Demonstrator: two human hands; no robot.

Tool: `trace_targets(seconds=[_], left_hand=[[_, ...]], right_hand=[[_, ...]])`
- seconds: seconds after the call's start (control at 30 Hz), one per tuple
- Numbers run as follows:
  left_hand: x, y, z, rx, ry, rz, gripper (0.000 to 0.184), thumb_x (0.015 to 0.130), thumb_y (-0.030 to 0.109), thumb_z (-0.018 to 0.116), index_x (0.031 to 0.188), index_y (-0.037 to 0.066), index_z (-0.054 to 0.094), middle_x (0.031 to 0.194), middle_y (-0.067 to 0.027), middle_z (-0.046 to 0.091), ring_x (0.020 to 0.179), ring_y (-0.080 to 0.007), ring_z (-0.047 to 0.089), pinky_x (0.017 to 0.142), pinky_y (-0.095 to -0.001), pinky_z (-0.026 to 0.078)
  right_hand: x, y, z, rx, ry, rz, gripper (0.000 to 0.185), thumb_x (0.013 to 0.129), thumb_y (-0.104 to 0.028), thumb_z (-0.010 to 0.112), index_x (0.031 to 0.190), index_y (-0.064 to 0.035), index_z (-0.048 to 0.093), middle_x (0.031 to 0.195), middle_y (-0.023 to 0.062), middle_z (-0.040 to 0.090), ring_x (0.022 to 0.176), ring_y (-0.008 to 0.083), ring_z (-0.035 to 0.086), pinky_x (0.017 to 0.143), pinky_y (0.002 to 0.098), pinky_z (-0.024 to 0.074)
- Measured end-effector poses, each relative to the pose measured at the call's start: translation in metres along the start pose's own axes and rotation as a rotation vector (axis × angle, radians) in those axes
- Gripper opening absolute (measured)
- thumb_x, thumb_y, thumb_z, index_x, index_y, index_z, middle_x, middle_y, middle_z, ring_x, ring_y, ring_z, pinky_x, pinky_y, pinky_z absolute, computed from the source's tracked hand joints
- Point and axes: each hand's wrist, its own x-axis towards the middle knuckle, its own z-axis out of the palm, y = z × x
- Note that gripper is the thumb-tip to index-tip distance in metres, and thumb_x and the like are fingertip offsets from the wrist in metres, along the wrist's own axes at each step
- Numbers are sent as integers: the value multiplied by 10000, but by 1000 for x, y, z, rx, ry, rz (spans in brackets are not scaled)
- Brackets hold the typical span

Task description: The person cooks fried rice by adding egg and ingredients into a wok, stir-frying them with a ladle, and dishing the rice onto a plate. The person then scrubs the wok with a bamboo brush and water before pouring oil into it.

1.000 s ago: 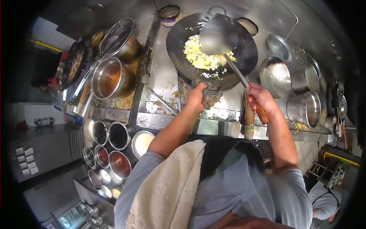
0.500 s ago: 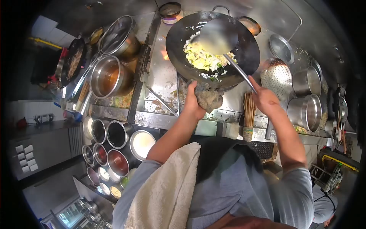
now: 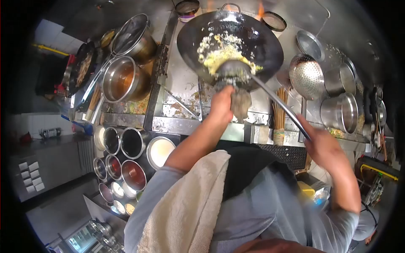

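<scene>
Steel stovetop (image 3: 179,69) spreads ahead of both hands, wet and spotted with scraps. The left hand (image 3: 221,106) is closed on a bunched rag (image 3: 241,104) at the near edge of the wok (image 3: 268,52); whether the fingers also grasp the rim through the cloth cannot be told. Just beyond that grip, inside the wok, lies the food (image 3: 213,50), yellow and white with bits of green.

The right hand (image 3: 325,147), a little blurred, is wrapped around the near end of the ladle (image 3: 272,96), to the right of the left hand and closer to the body. From this grip the shaft slants forward and left to the bowl, which sits against the food just past the rag.

Between the two grips stands a brush (image 3: 279,118). Beyond the right hand are a strainer (image 3: 306,80) and, farther right, steel pots (image 3: 339,111). Flames (image 3: 260,9) show past the wok's far rim. Left of the left grip sits a pan (image 3: 120,80) of brown liquid, with tins (image 3: 134,175) of sauce nearer the body.
</scene>
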Motion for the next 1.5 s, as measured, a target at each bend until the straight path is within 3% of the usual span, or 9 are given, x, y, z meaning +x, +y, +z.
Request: trace_targets(seconds=[0.23,0.3,0.57,0.77,0.87,0.97,1.17,1.37,1.5], left_hand=[[-77,-40,-23,7,41,139,228,926,107,557,1110,-8,629,1004,-196,717,814,-310,748,696,-461,632],[-57,-17,-20,40,-27,-127,221,926,126,567,1090,-5,635,992,-189,717,808,-311,747,691,-455,632],[-26,-14,-5,-103,36,1,183,885,87,596,1006,-43,642,931,-179,707,757,-319,739,694,-495,638],[-67,-24,-10,28,-42,135,241,940,146,555,1093,-20,639,1003,-178,724,884,-335,741,817,-498,613],[-23,-31,-33,68,2,145,255,933,158,577,1095,-31,633,1001,-183,718,879,-342,742,777,-511,621],[3,8,-8,111,15,-14,252,927,187,592,1069,-17,634,993,-192,712,847,-342,738,721,-514,625],[38,3,-3,82,-15,42,261,900,170,613,1068,-29,629,985,-185,709,856,-346,735,744,-510,629],[30,15,0,74,47,-15,259,889,150,615,1060,-45,626,980,-180,709,838,-342,739,758,-510,636],[34,10,-3,41,29,2,254,887,133,613,1063,-50,625,975,-176,709,826,-343,741,757,-513,637]], right_hand=[[69,11,72,46,286,132,754,940,-96,547,1621,-252,262,1081,260,683,956,443,680,869,510,541],[37,23,61,107,368,9,790,896,-50,626,1601,-241,324,1125,254,685,958,450,678,870,515,541],[-28,5,4,-25,32,58,792,868,-49,654,1584,-237,372,1016,275,684,946,460,664,863,525,514],[58,14,63,126,332,46,749,929,-63,617,1600,-219,327,1176,318,650,938,480,651,838,539,505],[-2,7,13,728,92,255,726,924,-28,628,1591,-181,384,1046,127,733,580,145,606,543,343,487],[-45,18,-31,823,-64,273,729,915,6,615,1587,-180,402,926,28,695,537,14,474,475,253,407],[45,7,0,27,-11,33,715,925,-114,561,1597,-124,317,939,290,673,878,463,652,825,526,510],[141,9,68,163,340,63,720,940,-103,558,1607,-158,293,1074,309,678,987,479,661,905,538,512],[191,21,71,-89,218,15,776,912,-69,530,1620,-254,270,1086,297,676,965,467,667,879,538,518]])
